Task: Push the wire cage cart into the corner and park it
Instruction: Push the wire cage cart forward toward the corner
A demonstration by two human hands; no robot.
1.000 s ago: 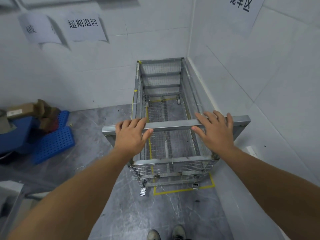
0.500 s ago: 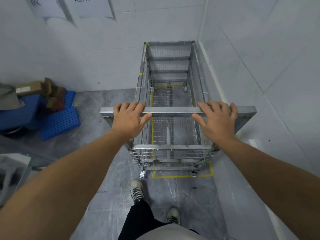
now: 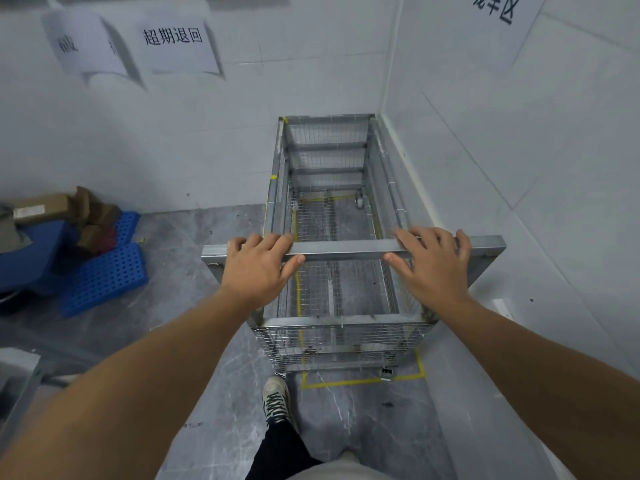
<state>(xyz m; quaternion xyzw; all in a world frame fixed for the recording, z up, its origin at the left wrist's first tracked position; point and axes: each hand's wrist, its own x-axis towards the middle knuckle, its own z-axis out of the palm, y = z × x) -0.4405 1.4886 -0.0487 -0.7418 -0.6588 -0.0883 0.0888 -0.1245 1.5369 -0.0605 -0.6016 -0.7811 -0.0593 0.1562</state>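
Observation:
The wire cage cart (image 3: 329, 161) is an empty silver mesh box on castors. It stands lengthwise in the room's corner, its far end against the back wall and its right side along the right wall. It sits over a yellow tape rectangle (image 3: 360, 381) on the floor. My left hand (image 3: 258, 268) grips the near top rail (image 3: 343, 249), fingers over it and thumb under. My right hand (image 3: 431, 263) rests on the same rail further right, fingers spread over it.
Blue perforated plastic pallets (image 3: 104, 275) with brown cardboard boxes (image 3: 45, 206) lie on the floor at left. Paper signs (image 3: 173, 39) hang on the back wall. A grey metal object (image 3: 17, 379) sits at the lower left. My left foot (image 3: 277, 398) stands just behind the cart.
The cart has hardly shifted and stays in the corner. My left foot has stepped forward toward the cart's rear, and my head tilted up again after looking down.

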